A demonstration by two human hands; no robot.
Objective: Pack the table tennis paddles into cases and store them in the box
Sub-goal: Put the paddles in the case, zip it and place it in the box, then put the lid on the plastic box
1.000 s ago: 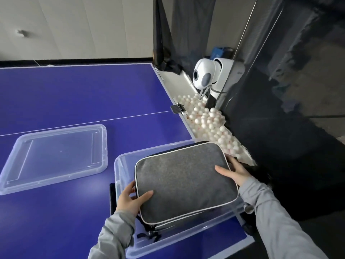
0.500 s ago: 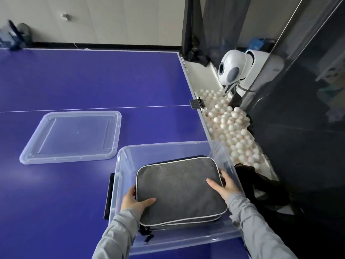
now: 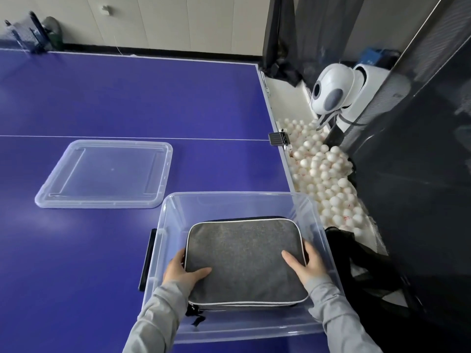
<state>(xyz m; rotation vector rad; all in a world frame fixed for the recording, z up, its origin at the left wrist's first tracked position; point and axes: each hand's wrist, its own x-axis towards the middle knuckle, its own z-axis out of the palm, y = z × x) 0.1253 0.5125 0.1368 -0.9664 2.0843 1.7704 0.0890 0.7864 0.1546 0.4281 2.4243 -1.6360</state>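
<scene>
Storing step is in hand: grey paddle case [image 3: 244, 261] w/ white piping sits inside the clear plastic box [image 3: 163, 220], low in it, prob on or near the bottom, near side toward the person. Both hands grasp it: left hand [image 3: 182, 272] grips the left edge, thumb on top & fingers tucked down the side; right hand [image 3: 305, 266] does the same on the right edge. Box stands at the right corner of the blue desk [image 3: 102, 103]; its lid [image 3: 107, 174] lies flat on the desk, just left of & behind the box, apart from it. Off the desk's right edge are a heap of white balls [image 3: 328, 179] & a white ball machine [image 3: 339, 93].

Judgement: case looks about seated, so next calls for letting go, lifting both hands clear of the walls, then fetching the lid, if no more cases are left to pack. None other in view
</scene>
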